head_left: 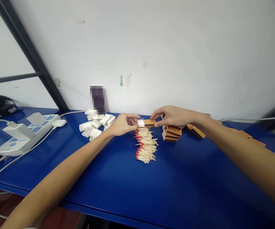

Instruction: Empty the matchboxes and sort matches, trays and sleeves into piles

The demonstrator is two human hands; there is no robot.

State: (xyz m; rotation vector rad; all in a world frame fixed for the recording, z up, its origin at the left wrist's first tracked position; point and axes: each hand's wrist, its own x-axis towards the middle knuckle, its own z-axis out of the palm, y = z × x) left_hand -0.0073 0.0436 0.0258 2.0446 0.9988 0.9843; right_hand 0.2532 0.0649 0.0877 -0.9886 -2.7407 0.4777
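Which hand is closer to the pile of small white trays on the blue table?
Left. The left hand lies just right of the white trays; the right hand is farther right, past the matchbox that both hands pinch.

Trays (94,124) left; matches (146,147) middle; sleeves (173,131) right

Both hands, left hand (124,124) and right hand (173,116), pinch a matchbox (147,122) above loose matches (146,145)

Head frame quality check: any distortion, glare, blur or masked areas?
Head view: wide-angle stretch elongates the forearms; soft even light, faint sheen on the blue table; one pixelated object by the wall; left hand, right hand and matchbox sharp.
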